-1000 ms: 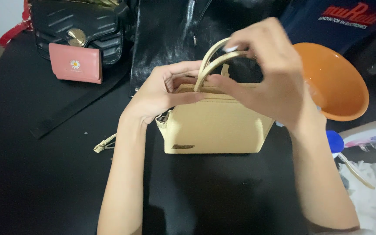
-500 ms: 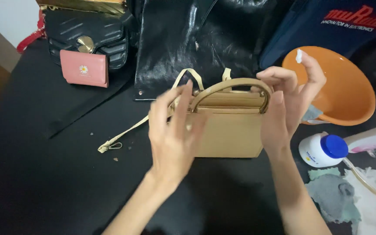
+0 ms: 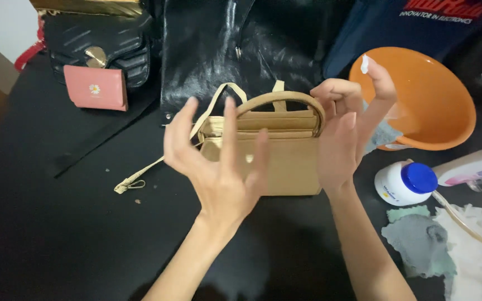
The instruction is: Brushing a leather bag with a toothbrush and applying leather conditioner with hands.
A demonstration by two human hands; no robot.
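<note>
The tan handbag (image 3: 277,161) stands upright on the black counter (image 3: 46,234), its long side running left to right across the person's front, its curved handle (image 3: 280,100) arched over the open top. Both hands are off it. The left hand (image 3: 218,167) hovers in front of the bag's left half, palm toward the bag, fingers spread wide and holding nothing; from here it hides part of the front panel, and I can't tell whether any fingertip touches the leather. The right hand (image 3: 344,131) stands at the bag's right end, just beside the handle's right root, fingers loosely curled, with the forefinger raised and a dab of white cream (image 3: 365,63) on its tip. That hand looks the nearer to the bag, level with its upper edge, while the left sits lower and closer to the person. The bag's thin strap (image 3: 157,164) trails off to the left along the counter. Behind the right hand sits an orange bowl (image 3: 430,100), and to its right a white jar with a blue lid (image 3: 405,183), near some crumpled cloths (image 3: 425,239). A pink wallet (image 3: 96,87) leans against a black quilted bag (image 3: 99,36) far left.
</note>
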